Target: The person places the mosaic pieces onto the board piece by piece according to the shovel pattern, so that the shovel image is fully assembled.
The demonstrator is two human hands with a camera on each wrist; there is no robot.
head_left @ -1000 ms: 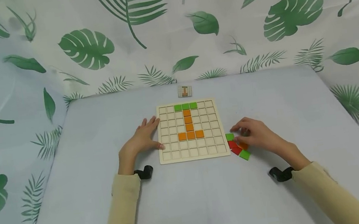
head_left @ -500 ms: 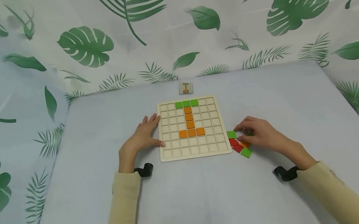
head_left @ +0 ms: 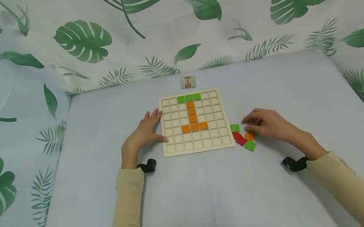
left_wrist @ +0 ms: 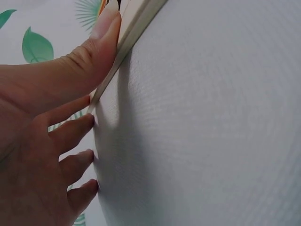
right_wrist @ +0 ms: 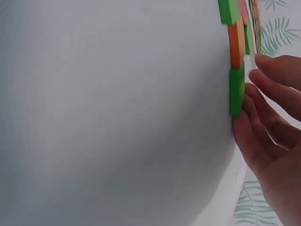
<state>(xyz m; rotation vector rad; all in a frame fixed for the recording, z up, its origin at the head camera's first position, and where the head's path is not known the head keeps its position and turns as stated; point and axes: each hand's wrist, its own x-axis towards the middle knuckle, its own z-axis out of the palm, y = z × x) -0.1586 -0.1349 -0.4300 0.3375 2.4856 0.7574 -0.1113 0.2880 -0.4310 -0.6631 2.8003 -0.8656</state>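
A pale wooden grid board (head_left: 175, 148) lies flat mid-table. Three green tiles (head_left: 189, 98) line its top row; orange tiles (head_left: 191, 111) run down the middle column to a short orange row. My left hand (head_left: 142, 136) rests at the board's left edge, fingers spread, thumb over the rim (left_wrist: 136, 30). Right of the board lie loose tiles: green (head_left: 235, 127), red (head_left: 237, 135), orange (head_left: 249, 136), and another green (head_left: 250, 145). Over them is my right hand (head_left: 270, 123), fingers loosely bent, touching a green tile (right_wrist: 236, 92) at the pile's edge; no tile shows between thumb and index.
A small pattern card (head_left: 188, 82) lies beyond the board's far edge, bearing a similar orange shape. Leaf-printed cloth (head_left: 213, 34) hangs behind and at the left of the white-covered table (head_left: 193, 203). Each wrist wears a black camera (head_left: 151, 165).
My right hand has shifted slightly right, uncovering more of the orange tile. The left hand stays on the board's edge. The head view has tilted down a little.
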